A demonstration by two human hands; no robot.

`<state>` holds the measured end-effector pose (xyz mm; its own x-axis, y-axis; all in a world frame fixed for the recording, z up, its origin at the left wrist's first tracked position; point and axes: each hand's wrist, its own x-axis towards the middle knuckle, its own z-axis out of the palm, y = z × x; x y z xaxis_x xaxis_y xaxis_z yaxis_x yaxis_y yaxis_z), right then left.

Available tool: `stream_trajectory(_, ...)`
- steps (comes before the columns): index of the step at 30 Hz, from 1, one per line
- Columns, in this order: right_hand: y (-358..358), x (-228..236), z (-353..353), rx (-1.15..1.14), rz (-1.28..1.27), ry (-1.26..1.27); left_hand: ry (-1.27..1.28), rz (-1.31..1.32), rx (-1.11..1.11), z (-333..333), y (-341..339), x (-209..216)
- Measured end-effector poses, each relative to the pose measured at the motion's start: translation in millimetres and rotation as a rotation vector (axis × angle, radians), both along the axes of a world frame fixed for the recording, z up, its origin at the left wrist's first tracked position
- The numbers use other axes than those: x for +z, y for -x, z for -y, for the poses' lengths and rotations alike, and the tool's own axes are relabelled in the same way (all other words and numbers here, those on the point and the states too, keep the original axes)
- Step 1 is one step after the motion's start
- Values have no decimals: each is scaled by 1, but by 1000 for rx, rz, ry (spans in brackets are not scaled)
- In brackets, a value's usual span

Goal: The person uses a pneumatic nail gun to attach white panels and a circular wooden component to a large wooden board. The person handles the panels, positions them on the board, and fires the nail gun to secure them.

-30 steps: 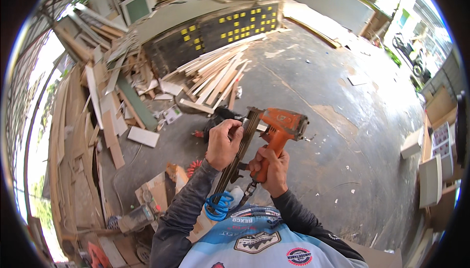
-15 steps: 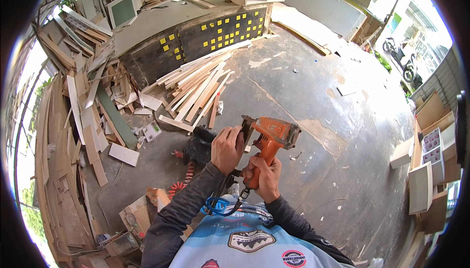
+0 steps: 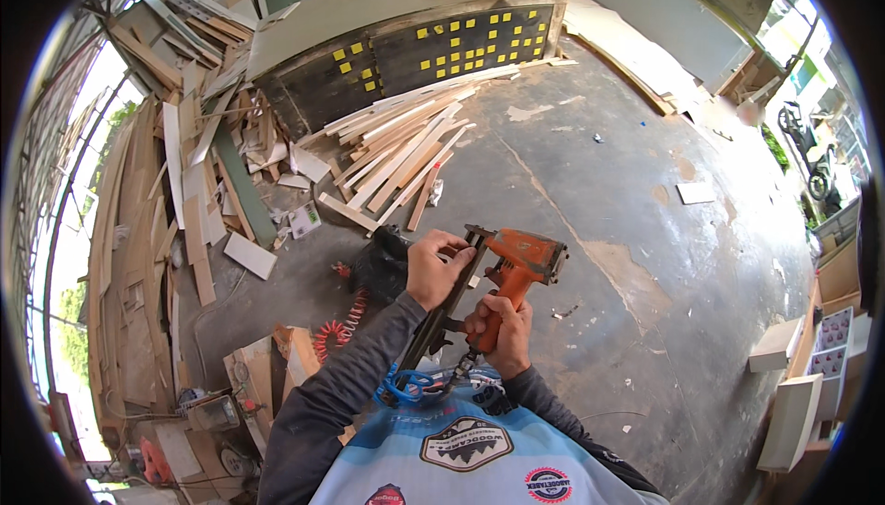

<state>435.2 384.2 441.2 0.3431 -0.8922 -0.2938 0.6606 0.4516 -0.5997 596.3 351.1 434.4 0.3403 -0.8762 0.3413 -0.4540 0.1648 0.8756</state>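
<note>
An orange nail gun (image 3: 527,252) is held up before my body, its head pointing to the right. My right hand (image 3: 505,332) is closed round its handle. Along the gun's left side runs a long dark magazine (image 3: 446,300), slanting down toward my shirt. My left hand (image 3: 431,271) is at the magazine's upper end, with thumb and fingertips drawn together on it; whether a small piece is between them is hidden. Below the handle, a metal hose fitting and a blue coiled hose (image 3: 404,387) lie against my shirt.
A pile of wooden strips (image 3: 406,159) lies before a dark-fronted workbench (image 3: 323,90) with yellow squares. Boards and offcuts (image 3: 138,293) crowd the left. Beyond my left hand are a black plastic bag (image 3: 380,261) and a red coiled hose (image 3: 343,328). Pale boxes (image 3: 791,422) stand at right.
My view has swung left, so the surroundings sit farther right. My left fingers have shifted from lying over the magazine to a pinch at its upper end. More of the magazine shows.
</note>
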Motion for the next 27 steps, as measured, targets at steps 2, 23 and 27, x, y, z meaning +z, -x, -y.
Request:
stream_trajectory(2,11,-1,8,9,-29,-4,51,206,59,1,12,0)
stream_trajectory(23,71,-13,35,237,-58,-15,-421,-485,253,3,48,-50)
stream_trajectory(27,74,-17,34,229,11,-25,-399,-438,280,11,51,-48)
